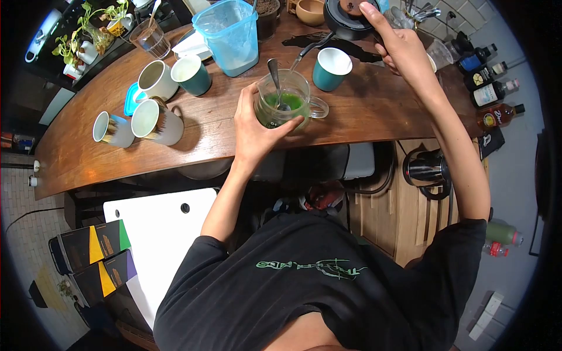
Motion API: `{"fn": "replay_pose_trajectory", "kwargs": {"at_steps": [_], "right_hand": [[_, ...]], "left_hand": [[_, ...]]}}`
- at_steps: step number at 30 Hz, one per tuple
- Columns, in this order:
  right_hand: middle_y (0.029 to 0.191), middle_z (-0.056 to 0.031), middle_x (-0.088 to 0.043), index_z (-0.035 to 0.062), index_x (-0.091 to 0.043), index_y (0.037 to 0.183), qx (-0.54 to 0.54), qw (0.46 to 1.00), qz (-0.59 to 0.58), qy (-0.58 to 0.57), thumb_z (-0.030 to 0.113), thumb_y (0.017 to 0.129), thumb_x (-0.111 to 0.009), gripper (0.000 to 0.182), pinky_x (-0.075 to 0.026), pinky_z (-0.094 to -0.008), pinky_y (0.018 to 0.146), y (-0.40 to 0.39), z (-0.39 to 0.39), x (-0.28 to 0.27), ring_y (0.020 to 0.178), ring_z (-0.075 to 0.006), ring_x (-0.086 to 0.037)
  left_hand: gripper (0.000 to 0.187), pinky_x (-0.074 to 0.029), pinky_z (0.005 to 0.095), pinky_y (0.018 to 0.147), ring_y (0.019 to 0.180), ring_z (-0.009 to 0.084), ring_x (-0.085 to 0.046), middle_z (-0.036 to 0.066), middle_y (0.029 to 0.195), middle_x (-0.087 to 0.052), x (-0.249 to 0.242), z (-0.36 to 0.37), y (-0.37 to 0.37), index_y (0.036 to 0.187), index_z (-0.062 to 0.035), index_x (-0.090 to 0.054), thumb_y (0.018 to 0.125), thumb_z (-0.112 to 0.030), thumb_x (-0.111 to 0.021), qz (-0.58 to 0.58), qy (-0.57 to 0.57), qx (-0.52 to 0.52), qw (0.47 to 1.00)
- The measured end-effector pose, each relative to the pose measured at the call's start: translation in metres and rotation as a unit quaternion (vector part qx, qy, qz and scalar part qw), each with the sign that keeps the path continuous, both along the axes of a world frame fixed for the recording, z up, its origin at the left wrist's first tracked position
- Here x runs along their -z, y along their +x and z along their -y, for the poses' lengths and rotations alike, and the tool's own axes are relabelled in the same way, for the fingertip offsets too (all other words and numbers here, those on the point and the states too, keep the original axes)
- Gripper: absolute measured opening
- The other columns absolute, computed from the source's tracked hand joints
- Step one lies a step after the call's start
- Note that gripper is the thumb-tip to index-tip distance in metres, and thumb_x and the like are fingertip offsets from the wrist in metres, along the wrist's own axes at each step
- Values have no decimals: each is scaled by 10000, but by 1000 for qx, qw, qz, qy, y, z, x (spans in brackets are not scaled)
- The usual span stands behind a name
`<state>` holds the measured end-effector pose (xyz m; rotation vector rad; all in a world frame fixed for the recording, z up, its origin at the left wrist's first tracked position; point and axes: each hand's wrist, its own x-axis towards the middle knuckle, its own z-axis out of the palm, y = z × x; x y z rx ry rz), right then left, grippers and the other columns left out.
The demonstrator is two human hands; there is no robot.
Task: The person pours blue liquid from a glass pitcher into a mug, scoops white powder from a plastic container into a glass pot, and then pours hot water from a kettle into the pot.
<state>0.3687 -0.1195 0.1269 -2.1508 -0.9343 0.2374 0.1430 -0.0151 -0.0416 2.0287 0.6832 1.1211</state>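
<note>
My left hand (pixel 257 131) is wrapped round a clear glass jug (pixel 301 120) with a handle on its right side. Bright green liquid (pixel 291 102) lies in the jug, and a metal spoon (pixel 274 76) leans inside it. My right hand (pixel 404 50) grips a black gooseneck kettle (pixel 342 26), its thumb stretched toward the brown lid knob (pixel 351 7). The kettle's thin spout (pixel 307 48) points down over the jug's rim; a stream of water is hard to make out. A teal cup (pixel 332 70) with a white inside stands right of the jug.
On the wooden counter (pixel 211 128), several cups, including a brown-streaked mug (pixel 157 124), stand left. A blue plastic container (pixel 228 41) is behind the jug. Bottles (pixel 494 93) line the right wall. A steel kettle (pixel 426 169) stands below the counter.
</note>
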Motion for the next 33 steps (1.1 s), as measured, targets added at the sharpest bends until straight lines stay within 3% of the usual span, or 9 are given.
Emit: {"fn": "replay_pose_trajectory", "kwargs": {"at_steps": [12,31,33], "right_hand": [[453,22,-424,96,-473,450,-15,999,32,28,753,875,-543,786,-310,-277,448,3,1,-1,439,-95,-419],[463,10,-454,81,-502,464,11,999,34,7,748,869,-558,783,-344,-282,458,-1,-2,-1,450,-100,-443],[460,11,-453,80,-502,461,14,999,34,12,747,870,-558,784,-338,-284,454,-1,-2,-1,448,-98,-443]], "left_hand": [[855,-470,441,950,1092,348,-563,186,1132,-545,0,0,1,1187,55,-492,575,-342,-939,-17,12,-21,1000],[878,-462,440,966,1111,350,-549,189,1149,-532,3,-1,2,1200,57,-476,573,-342,-943,-19,6,-20,1000],[861,-475,415,984,1119,312,-596,192,1168,-583,3,-1,1,1255,30,-479,594,-283,-935,-24,13,-24,999]]}}
